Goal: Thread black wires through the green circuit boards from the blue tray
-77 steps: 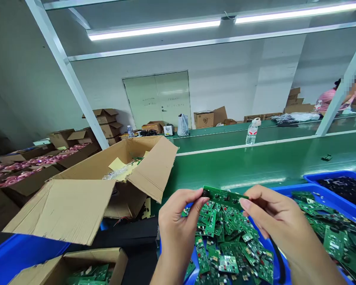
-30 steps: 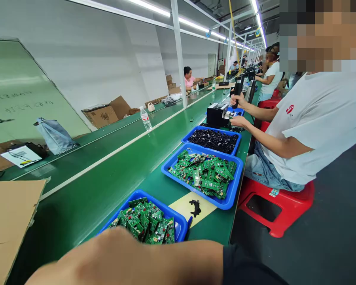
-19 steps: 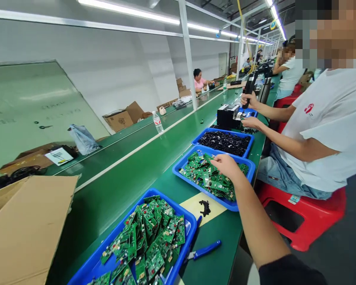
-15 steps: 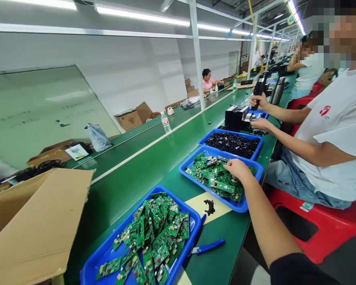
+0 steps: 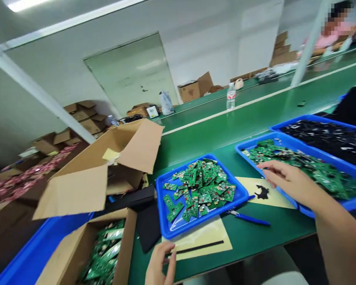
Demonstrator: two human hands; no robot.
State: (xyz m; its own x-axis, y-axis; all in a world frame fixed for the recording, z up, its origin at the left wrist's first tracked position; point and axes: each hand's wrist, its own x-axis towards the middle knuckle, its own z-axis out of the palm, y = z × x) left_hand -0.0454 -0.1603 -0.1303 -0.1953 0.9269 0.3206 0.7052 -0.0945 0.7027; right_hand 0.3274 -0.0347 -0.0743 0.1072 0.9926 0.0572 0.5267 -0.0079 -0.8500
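My right hand (image 5: pixel 284 178) is closed in a pinch above the near left edge of a blue tray (image 5: pixel 240 148) heaped with green circuit boards (image 5: pixel 308 162). Something small and dark shows at its fingertips, too blurred to name. At the bottom, my left hand (image 5: pixel 161 263) has thumb and fingers around the left end of a thin black strip (image 5: pixel 200 247), which extends over a yellow sheet (image 5: pixel 222 229). Between the hands is a second blue tray (image 5: pixel 163 215) with green circuit boards (image 5: pixel 200 182). Blue-handled pliers (image 5: pixel 252 219) lie beside it.
A torn black piece (image 5: pixel 261 192) rests on yellow paper (image 5: pixel 280 200). At left stand an open carton (image 5: pixel 86 190) and a smaller box (image 5: pixel 130 233) of boards. A tray of black parts (image 5: pixel 329 138) is at right. A bottle (image 5: pixel 230 97) stands behind; a co-worker (image 5: pixel 339 31) sits far right.
The view has swung left and down. My right hand has lifted out of the boards to the tray's left edge. My left hand and the black strip have come into view.
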